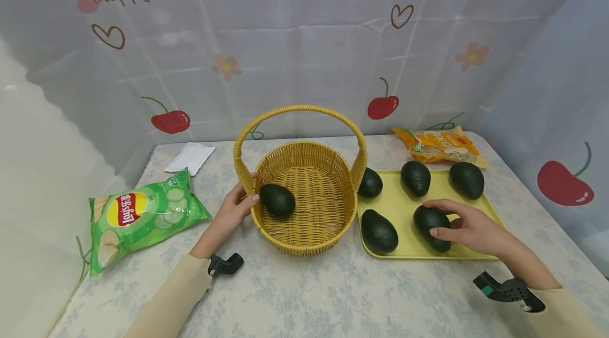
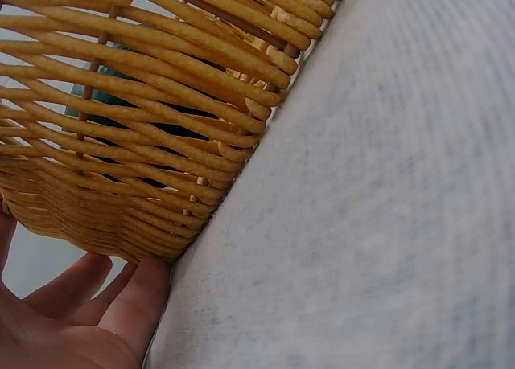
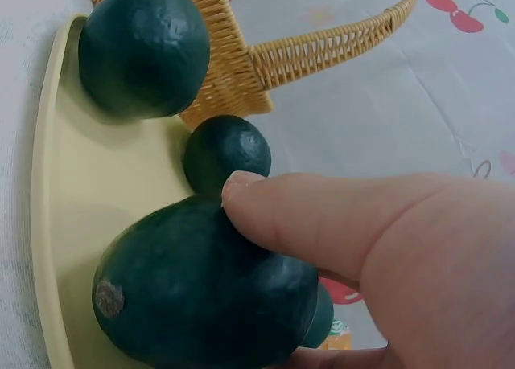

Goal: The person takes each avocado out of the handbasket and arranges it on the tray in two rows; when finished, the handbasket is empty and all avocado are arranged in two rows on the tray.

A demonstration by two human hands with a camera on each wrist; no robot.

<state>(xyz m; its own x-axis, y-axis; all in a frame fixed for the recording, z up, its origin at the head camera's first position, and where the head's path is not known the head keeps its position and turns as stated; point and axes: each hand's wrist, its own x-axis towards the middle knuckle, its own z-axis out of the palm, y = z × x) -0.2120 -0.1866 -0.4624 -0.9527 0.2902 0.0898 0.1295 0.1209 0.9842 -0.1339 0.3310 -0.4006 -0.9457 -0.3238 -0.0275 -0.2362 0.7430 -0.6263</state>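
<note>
A yellow woven basket (image 1: 304,245) with a tall arched handle stands mid-table, and one dark green avocado (image 1: 277,201) lies inside at its left. My left hand (image 1: 236,204) holds the basket's left side, thumb by the rim near the handle's foot. In the left wrist view, the fingers (image 2: 137,309) press against the outer wicker wall, low beside the tablecloth. On the right, my right hand (image 1: 476,227) grips an avocado (image 1: 430,228) on the yellow tray (image 1: 404,249) between thumb and fingers. The right wrist view has the thumb (image 3: 298,220) lying across this avocado (image 3: 201,289).
Several other avocados, including a front-left one (image 1: 379,231) and a back-right one (image 1: 467,180), rest on the tray. An orange snack bag (image 1: 440,146) lies behind it. At the left are a green chip bag (image 1: 142,216) and a white packet (image 1: 190,157). A printed curtain (image 1: 295,73) hangs behind.
</note>
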